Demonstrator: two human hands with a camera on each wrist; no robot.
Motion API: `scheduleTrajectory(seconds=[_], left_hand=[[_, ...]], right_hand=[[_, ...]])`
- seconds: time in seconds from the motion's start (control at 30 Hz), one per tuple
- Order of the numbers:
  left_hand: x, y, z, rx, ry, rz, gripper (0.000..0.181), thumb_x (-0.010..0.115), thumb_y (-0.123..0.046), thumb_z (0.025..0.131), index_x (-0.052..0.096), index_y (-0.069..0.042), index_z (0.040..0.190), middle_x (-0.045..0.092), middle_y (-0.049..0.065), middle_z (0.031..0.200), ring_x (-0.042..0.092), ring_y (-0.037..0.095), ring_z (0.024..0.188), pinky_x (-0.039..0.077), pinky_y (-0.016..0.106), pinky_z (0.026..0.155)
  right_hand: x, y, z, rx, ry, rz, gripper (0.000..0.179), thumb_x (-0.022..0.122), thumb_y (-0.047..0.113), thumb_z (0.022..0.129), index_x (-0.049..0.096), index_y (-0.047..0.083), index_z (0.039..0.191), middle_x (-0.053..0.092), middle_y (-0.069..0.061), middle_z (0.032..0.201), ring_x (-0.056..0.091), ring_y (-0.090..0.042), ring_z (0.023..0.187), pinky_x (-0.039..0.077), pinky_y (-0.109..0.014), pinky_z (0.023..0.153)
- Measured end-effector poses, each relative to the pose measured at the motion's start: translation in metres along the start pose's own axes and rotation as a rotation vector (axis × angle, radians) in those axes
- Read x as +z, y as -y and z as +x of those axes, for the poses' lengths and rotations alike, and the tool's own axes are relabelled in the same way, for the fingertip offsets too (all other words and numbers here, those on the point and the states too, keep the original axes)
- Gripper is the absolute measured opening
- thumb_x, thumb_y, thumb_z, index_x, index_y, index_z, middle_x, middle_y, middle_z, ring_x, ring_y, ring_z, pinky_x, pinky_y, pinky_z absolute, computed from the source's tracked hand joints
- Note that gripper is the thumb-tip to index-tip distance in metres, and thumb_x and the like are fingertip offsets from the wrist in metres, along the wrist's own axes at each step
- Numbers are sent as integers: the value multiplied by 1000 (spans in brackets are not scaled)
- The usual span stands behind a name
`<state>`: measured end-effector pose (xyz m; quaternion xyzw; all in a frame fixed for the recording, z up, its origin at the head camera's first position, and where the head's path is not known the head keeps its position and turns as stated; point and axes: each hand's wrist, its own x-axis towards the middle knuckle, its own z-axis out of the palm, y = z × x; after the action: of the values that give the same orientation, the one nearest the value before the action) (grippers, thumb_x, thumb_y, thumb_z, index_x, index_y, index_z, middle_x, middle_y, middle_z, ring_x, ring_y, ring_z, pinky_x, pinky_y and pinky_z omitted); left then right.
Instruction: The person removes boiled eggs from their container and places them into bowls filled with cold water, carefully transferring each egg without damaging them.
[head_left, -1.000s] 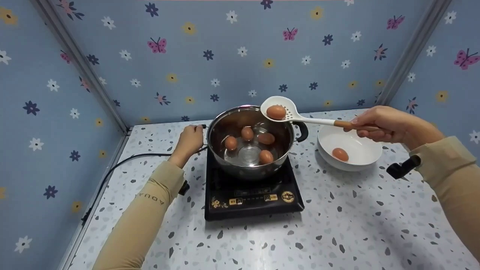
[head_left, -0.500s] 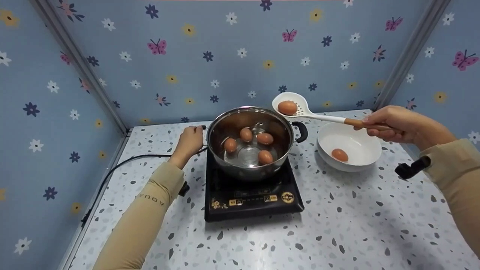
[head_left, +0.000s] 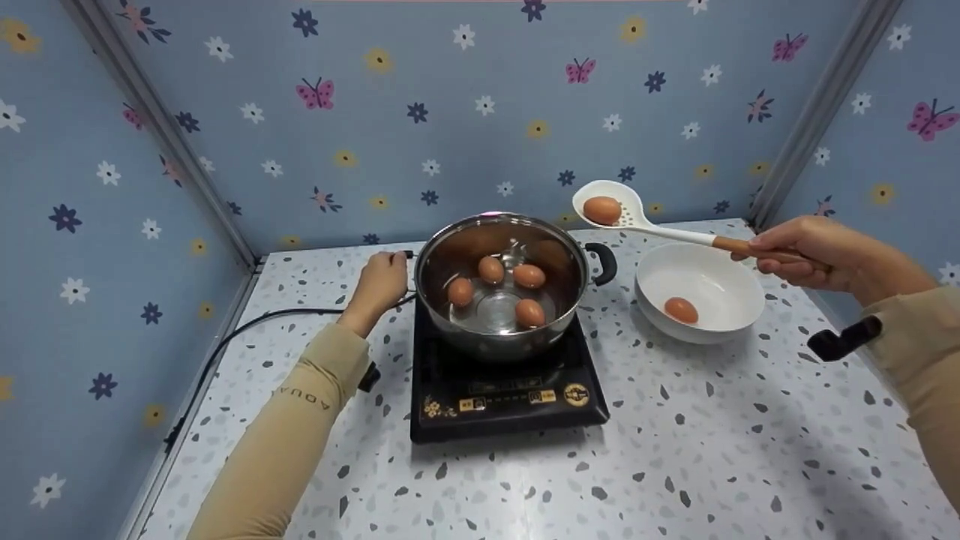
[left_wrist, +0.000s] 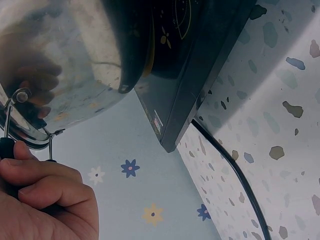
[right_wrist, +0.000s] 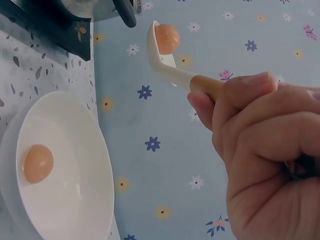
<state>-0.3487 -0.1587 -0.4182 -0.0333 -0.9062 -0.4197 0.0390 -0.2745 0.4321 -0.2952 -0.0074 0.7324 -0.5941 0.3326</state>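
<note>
My right hand (head_left: 817, 251) grips the wooden handle of a white slotted spoon (head_left: 679, 234). A brown egg (head_left: 602, 210) lies in the spoon's bowl, held above the table between the pot and a white bowl (head_left: 727, 289). Inside that bowl rests another brown egg (head_left: 681, 310), seen in the right wrist view too. Several brown eggs (head_left: 529, 313) sit in shallow water in the steel pot (head_left: 499, 345). With curled fingers my left hand (left_wrist: 47, 195) holds the pot's left handle, largely hidden under the fingers.
Beneath the pot is a black induction cooker (head_left: 510, 416), its cord (head_left: 285, 310) running left across the speckled table (head_left: 525, 487). The pot's right handle (head_left: 604, 264) sticks out toward the white bowl. A flowered wall panel (head_left: 487, 150) stands behind the table.
My right hand has carried the slotted spoon and its egg rightward, from over the pot's right rim to near the white bowl's back left. The left hand keeps its place.
</note>
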Motion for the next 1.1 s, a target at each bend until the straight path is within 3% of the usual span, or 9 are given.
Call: scheduleTrajectory(seconds=[0.23,0.4,0.57,0.73,0.9,1.1], left_hand=[[1,1,-1,-5,-6,-4,38,32,-23,117,47,-13,84,41,2,75,42,21,70,39,40,74],[2,2,0,-2,3,4,38,32,-23,117,46,-13,83,41,1,75,41,20,68,39,39,71],[1,1,0,1,0,6,38,31,-24,117,46,-13,83,40,2,75,41,21,69,39,41,75],[0,-2,0,4,-1,13,38,31,-23,117,46,-12,84,39,3,76,42,24,72,41,44,79],[0,-2,0,2,-15,17,38,32,-22,116,52,-7,88,43,6,80,49,30,81,46,52,87],[0,-1,-1,-4,-22,16,39,33,-23,116,55,-4,90,44,7,82,51,34,87,47,56,92]], right_hand=[[-11,-10,-4,-13,35,56,39,40,19,119,78,15,120,69,7,78,37,-4,54,41,-15,51],[-15,-18,-7,-3,16,112,41,39,17,119,79,12,119,69,5,78,36,-6,54,42,-16,51],[-20,-26,-11,12,-30,106,43,38,17,119,80,13,117,68,5,78,36,-5,54,42,-15,49],[-27,-37,-13,-3,-15,107,44,33,17,120,77,13,119,65,5,78,33,-6,54,38,-17,48],[-33,-46,-16,30,-66,73,41,36,21,120,77,18,117,63,7,76,40,-3,53,41,-17,49],[-39,-60,-19,23,-66,113,44,33,20,120,77,17,116,64,6,76,33,-6,54,38,-18,49]])
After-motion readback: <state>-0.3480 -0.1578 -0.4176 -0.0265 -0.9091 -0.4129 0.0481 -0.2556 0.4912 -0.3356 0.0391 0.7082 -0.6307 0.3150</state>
